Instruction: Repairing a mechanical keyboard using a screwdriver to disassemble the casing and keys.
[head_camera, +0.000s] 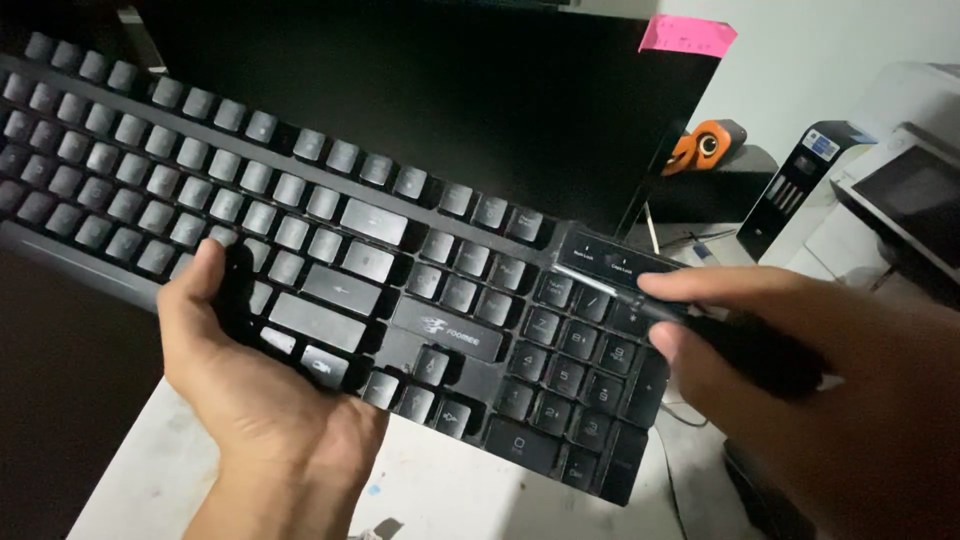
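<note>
Evidently to steady it, the left hand (255, 375) clamps the tilted black keyboard (330, 250) from six o'clock, while the right hand (790, 350) grips a dark tool (640, 300) whose tip meets the number pad at three o'clock.

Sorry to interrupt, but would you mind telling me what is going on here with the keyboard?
A person holds a black keyboard tilted up off the white desk. Their left hand grips its lower edge, thumb resting on the keys. Their right hand holds a slim black tool, its tip lying at the top of the number pad. A dark monitor stands behind.
</note>
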